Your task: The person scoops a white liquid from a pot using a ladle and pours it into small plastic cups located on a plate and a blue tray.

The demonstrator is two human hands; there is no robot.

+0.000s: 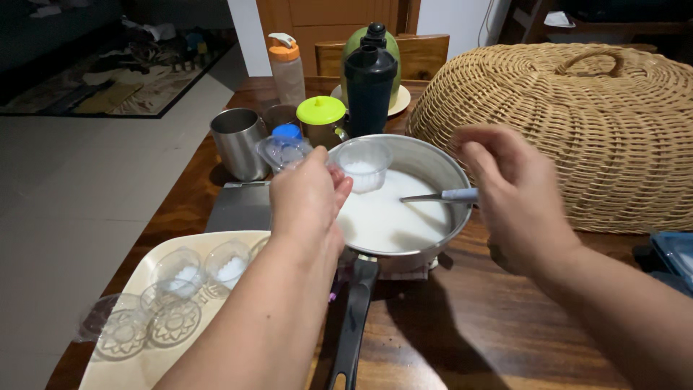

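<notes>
pinched by the rim in our left hand (307, 191), the small clear plastic cup (364, 164) hangs over the near-left of the pan (447, 170) of white liquid, holding a little white fill; we judge it light, thin and easily crushed, best held at the rim. our right hand (505, 184) hovers loosely curled over the spoon (440, 196), gripping nothing. room is tight: woven cover (563, 130) right, cups and bottles far, tray (144, 368) of moulds near-left.
</notes>
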